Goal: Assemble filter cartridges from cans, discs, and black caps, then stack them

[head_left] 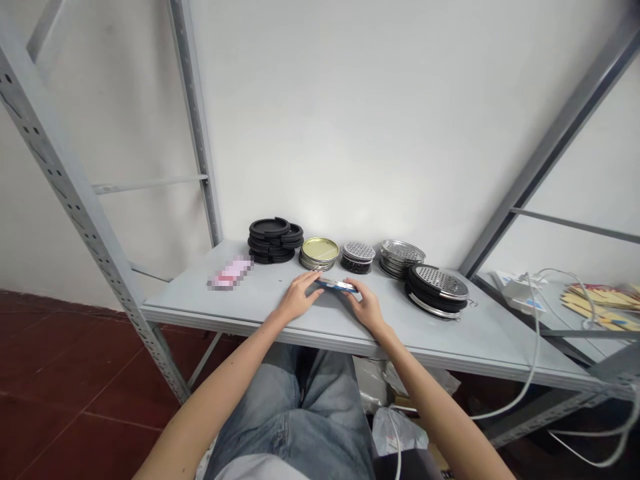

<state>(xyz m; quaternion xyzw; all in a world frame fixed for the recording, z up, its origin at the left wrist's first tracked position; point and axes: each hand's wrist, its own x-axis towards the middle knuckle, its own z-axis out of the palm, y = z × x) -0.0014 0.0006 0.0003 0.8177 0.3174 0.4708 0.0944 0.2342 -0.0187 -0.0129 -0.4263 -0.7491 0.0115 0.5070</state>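
Observation:
A flat round metal disc with a blue rim (336, 285) lies low over the grey shelf (280, 303), held from both sides. My left hand (299, 295) grips its left edge with curled fingers. My right hand (366, 305) grips its right edge the same way. Behind the disc stand a stack of black rings (275, 241), a stack of gold-topped lids (319, 253), a small stack of perforated discs (358, 257) and a stack of silver perforated discs (401, 257). To the right sits a black-rimmed stack with a perforated top (438, 288).
A blurred pink item (230, 273) lies on the shelf's left part. Grey slotted uprights (75, 193) frame the shelf. At the right, a second surface carries papers and white cables (537, 313). Plastic bags (395, 427) lie under the shelf by my knees.

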